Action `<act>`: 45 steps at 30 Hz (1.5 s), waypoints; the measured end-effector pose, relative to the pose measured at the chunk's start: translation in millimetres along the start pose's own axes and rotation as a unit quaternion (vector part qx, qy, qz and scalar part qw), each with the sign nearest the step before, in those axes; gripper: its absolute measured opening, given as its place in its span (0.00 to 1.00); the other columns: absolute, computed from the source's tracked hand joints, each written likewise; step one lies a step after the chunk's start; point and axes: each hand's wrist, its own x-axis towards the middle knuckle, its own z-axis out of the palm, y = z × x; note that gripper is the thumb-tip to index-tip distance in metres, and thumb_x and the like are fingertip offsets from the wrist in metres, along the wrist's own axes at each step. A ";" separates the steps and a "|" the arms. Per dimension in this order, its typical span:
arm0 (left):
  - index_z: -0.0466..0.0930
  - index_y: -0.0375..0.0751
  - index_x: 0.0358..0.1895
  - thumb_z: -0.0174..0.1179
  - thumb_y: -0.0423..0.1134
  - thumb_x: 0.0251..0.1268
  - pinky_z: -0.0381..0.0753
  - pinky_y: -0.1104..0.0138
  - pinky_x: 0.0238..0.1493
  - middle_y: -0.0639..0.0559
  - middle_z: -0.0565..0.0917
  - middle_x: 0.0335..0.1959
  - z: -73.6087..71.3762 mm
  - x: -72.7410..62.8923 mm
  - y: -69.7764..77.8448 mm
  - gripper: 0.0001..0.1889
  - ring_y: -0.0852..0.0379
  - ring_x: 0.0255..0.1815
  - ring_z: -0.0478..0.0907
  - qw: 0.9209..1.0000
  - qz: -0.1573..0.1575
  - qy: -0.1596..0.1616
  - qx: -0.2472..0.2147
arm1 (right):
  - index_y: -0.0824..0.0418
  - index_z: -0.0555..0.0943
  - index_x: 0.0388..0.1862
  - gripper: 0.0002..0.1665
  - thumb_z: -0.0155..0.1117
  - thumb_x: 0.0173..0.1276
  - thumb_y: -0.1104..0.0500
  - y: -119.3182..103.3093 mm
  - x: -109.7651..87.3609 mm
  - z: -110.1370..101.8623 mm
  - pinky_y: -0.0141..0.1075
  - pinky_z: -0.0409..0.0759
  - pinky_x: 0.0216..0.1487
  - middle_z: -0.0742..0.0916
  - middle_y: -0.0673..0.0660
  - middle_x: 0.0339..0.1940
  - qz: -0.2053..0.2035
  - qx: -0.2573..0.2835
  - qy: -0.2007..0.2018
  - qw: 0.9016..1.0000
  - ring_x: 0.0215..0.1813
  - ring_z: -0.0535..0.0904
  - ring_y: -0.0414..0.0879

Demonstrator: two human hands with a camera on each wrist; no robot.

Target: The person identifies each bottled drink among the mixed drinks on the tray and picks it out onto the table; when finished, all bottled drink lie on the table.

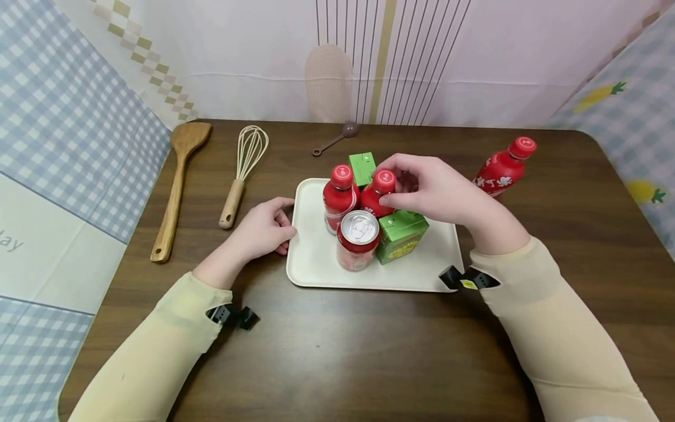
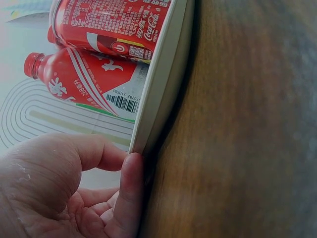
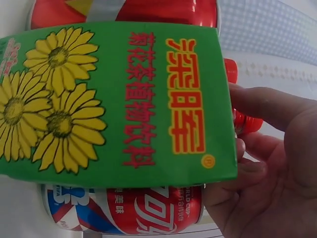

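A white tray (image 1: 316, 258) bears two red bottles, a red can with a silver top (image 1: 360, 227) and two green drink cartons. My left hand (image 1: 268, 228) is at the tray's left edge, its thumb and a finger pinching the rim in the left wrist view. My right hand (image 1: 435, 187) holds the right-hand red bottle (image 1: 377, 196) near its cap. The other red bottle (image 1: 340, 199) stands just left of it. One green carton (image 1: 403, 234) stands in front of my right hand, another (image 1: 362, 167) behind the bottles. A second red can (image 3: 148, 208) shows in the right wrist view.
Another red bottle (image 1: 501, 170) stands at the back right of the wooden table (image 1: 327, 351). To the left lie a wooden spatula (image 1: 179, 181) and a whisk (image 1: 242, 176). A small brown measuring spoon (image 1: 337, 138) is behind the tray.
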 end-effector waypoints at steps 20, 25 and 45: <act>0.65 0.38 0.75 0.58 0.29 0.63 0.91 0.60 0.27 0.40 0.80 0.35 0.5 -0.8 1.1 0.34 0.51 0.23 0.84 1.000 0.001 0.002 0.004 | 0.52 0.85 0.58 0.19 0.71 0.69 0.58 5.4 3.5 -1.8 0.35 0.83 0.40 0.87 0.52 0.43 -0.013 0.034 0.003 0.999 0.43 0.80 0.49; 0.65 0.38 0.75 0.58 0.29 0.63 0.91 0.60 0.27 0.40 0.80 0.35 1.2 -0.2 0.6 0.34 0.51 0.23 0.84 1.000 0.001 0.003 0.003 | 0.49 0.87 0.54 0.16 0.74 0.67 0.56 5.6 1.9 1.9 0.34 0.81 0.36 0.86 0.52 0.38 -0.008 0.025 0.038 0.999 0.40 0.79 0.48; 0.65 0.37 0.75 0.58 0.29 0.62 0.91 0.60 0.27 0.40 0.80 0.35 0.4 -1.6 1.8 0.34 0.51 0.22 0.84 1.000 0.005 0.002 0.008 | 0.53 0.85 0.56 0.20 0.75 0.65 0.58 6.0 -2.4 11.2 0.33 0.75 0.34 0.84 0.53 0.35 -0.041 -0.008 0.063 0.997 0.36 0.76 0.48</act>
